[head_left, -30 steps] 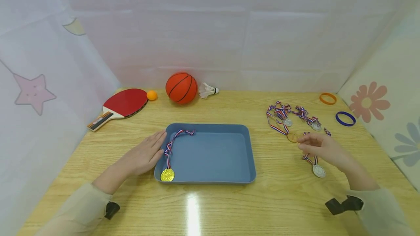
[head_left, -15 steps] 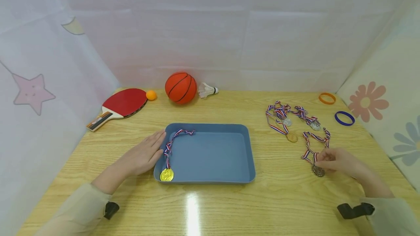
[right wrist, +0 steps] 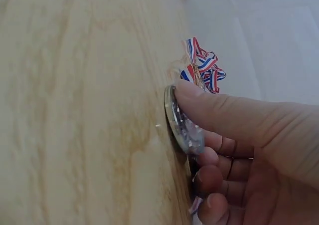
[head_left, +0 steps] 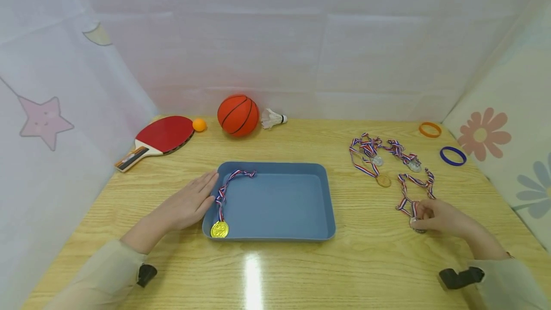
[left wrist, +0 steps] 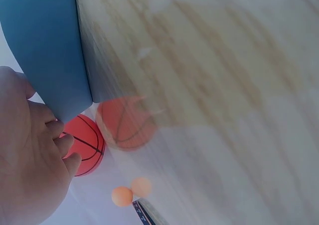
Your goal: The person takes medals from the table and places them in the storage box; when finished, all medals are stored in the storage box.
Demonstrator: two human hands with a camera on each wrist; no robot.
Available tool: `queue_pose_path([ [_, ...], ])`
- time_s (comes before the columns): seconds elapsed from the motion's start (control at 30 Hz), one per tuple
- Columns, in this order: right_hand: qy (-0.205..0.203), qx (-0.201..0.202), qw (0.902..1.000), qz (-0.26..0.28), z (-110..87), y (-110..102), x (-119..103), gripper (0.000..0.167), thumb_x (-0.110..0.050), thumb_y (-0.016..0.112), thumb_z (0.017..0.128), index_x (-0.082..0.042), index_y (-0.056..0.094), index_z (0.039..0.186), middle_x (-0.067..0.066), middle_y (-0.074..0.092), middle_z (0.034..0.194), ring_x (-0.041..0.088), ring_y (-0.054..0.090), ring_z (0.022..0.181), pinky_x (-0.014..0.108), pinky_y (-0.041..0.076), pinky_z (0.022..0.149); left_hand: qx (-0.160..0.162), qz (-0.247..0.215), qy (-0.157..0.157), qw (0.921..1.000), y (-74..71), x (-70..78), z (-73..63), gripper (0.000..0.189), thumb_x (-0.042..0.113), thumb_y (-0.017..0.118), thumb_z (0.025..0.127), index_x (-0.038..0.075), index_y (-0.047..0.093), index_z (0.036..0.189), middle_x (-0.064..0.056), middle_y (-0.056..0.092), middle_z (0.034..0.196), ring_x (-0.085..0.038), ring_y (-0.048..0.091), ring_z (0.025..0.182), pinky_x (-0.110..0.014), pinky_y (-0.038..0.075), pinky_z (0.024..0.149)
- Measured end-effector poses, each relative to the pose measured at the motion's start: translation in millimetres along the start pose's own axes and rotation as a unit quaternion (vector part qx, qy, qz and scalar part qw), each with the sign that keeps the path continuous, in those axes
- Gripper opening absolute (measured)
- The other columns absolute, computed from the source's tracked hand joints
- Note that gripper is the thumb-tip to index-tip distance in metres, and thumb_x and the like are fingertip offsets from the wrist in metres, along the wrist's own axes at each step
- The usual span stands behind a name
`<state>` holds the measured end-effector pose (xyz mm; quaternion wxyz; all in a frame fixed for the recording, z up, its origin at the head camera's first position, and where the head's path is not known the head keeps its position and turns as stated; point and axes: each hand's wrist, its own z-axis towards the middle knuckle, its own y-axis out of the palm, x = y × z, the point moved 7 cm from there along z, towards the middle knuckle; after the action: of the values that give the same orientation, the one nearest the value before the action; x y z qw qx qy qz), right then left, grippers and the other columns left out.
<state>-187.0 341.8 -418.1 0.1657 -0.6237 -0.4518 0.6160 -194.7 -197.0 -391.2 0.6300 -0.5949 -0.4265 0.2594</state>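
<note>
My right hand [head_left: 445,219] pinches a silver medal [head_left: 417,226] between thumb and fingers at the right of the table. In the right wrist view, the medal's disc [right wrist: 178,117] shows nearly edge-on under the thumb, close over the wood. Its striped ribbon [head_left: 404,190] lies loosely on the table behind. With straight fingers, my left hand [head_left: 185,204] rests against the left wall of a blue tray [head_left: 333,214]. Inside the tray, along that left side, lies a gold medal [head_left: 219,229] with a knotted red, white and blue ribbon.
Several more medals lie farther back, including another gold medal [head_left: 383,181] and a silver medal [head_left: 414,165]. An orange ring [head_left: 430,123] and a blue ring [head_left: 453,148] lie far right. Behind the tray are a table tennis bat [head_left: 163,133], orange ball [head_left: 199,125], small basketball [head_left: 238,116] and shuttlecock [head_left: 273,118].
My right hand has come down and toward me from near the gold medal to the front silver medal, and its thumb now covers part of the disc. The left hand stays put.
</note>
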Motion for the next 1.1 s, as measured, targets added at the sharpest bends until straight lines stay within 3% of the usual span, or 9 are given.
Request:
queue_pose_path([
  [0.17,0.002,0.021,0.9993,0.03,-1.9,-6,-1,0.025,-0.019,0.066,0.085,-0.007,0.045,0.076,-0.002,0.043,0.067,0.007,0.04,0.06,0.024,0.034,0.049,-0.001,0.0,0.001,1.0,-0.1,0.1,-0.1,0.059,0.029,0.035,0.099,-0.003,0.018,0.145,-0.016,0.014,0.151,-0.034,0.012,0.136,-0.049,0.017,0.108],
  [0.27,0.028,0.036,0.9965,0.07,-4.1,-12,-2,0.024,-0.018,0.06,0.09,-0.004,0.044,0.08,0.001,0.046,0.072,0.011,0.043,0.066,0.026,0.038,0.055,0.0,0.002,0.002,1.0,-0.4,0.6,-0.1,0.058,0.029,0.035,0.099,-0.004,0.018,0.144,-0.016,0.014,0.151,-0.034,0.013,0.136,-0.048,0.017,0.108],
  [0.37,0.05,0.052,0.9898,0.123,-5.7,-19,-2,0.024,-0.018,0.057,0.092,-0.001,0.042,0.087,0.003,0.048,0.077,0.013,0.046,0.07,0.028,0.042,0.059,0.0,0.003,0.003,1.0,-0.6,0.9,0.0,0.058,0.029,0.036,0.099,-0.004,0.019,0.144,-0.016,0.014,0.151,-0.034,0.013,0.136,-0.048,0.017,0.108],
  [0.47,0.056,0.072,0.9786,0.184,-6.0,-25,-2,0.021,-0.016,0.057,0.092,-0.005,0.04,0.089,0.0,0.049,0.074,0.012,0.047,0.064,0.029,0.041,0.054,0.0,0.004,0.002,1.0,-0.4,0.6,0.1,0.058,0.029,0.036,0.099,-0.004,0.019,0.144,-0.016,0.015,0.151,-0.034,0.013,0.136,-0.048,0.017,0.108],
  [0.57,0.041,0.087,0.9597,0.264,-4.8,-30,-3,0.016,-0.012,0.054,0.093,-0.01,0.039,0.089,-0.003,0.051,0.072,0.009,0.043,0.055,0.032,0.032,0.043,0.001,0.004,0.002,1.0,-0.3,0.3,0.2,0.058,0.028,0.036,0.099,-0.004,0.019,0.144,-0.016,0.015,0.151,-0.034,0.013,0.136,-0.048,0.017,0.108],
  [0.67,0.01,0.095,0.937,0.336,-3.4,-35,-5,0.008,-0.007,0.052,0.094,-0.013,0.045,0.095,-0.005,0.056,0.076,0.007,0.047,0.057,0.028,0.035,0.043,0.002,0.004,0.002,1.0,-0.5,0.3,0.1,0.058,0.028,0.036,0.099,-0.004,0.019,0.144,-0.016,0.015,0.151,-0.035,0.013,0.136,-0.048,0.017,0.108],
  [0.77,-0.021,0.095,0.9175,0.386,-2.4,-41,-8,0.011,-0.005,0.049,0.095,-0.013,0.051,0.102,-0.006,0.059,0.089,0.006,0.056,0.073,0.02,0.048,0.059,0.003,0.005,0.002,1.0,-0.7,0.6,0.0,0.058,0.027,0.037,0.099,-0.004,0.019,0.144,-0.016,0.015,0.151,-0.035,0.014,0.136,-0.048,0.017,0.108],
  [0.93,-0.102,0.076,0.8785,0.461,-0.8,-52,-22,0.029,0.003,0.039,0.096,-0.011,0.059,0.112,-0.005,0.06,0.1,0.006,0.057,0.085,0.019,0.049,0.07,0.003,0.004,0.002,1.0,-0.8,0.5,0.1,0.058,0.027,0.037,0.099,-0.004,0.019,0.144,-0.016,0.015,0.151,-0.035,0.014,0.136,-0.047,0.017,0.108],
  [1.1,-0.206,0.035,0.8249,0.525,3.0,-65,-47,0.043,0.013,0.028,0.095,-0.004,0.057,0.123,0.003,0.063,0.104,0.013,0.059,0.09,0.022,0.049,0.074,0.003,0.006,0.002,1.0,-0.4,-0.1,0.2,0.058,0.028,0.036,0.099,-0.003,0.018,0.144,-0.016,0.015,0.151,-0.035,0.013,0.136,-0.048,0.017,0.108],
])
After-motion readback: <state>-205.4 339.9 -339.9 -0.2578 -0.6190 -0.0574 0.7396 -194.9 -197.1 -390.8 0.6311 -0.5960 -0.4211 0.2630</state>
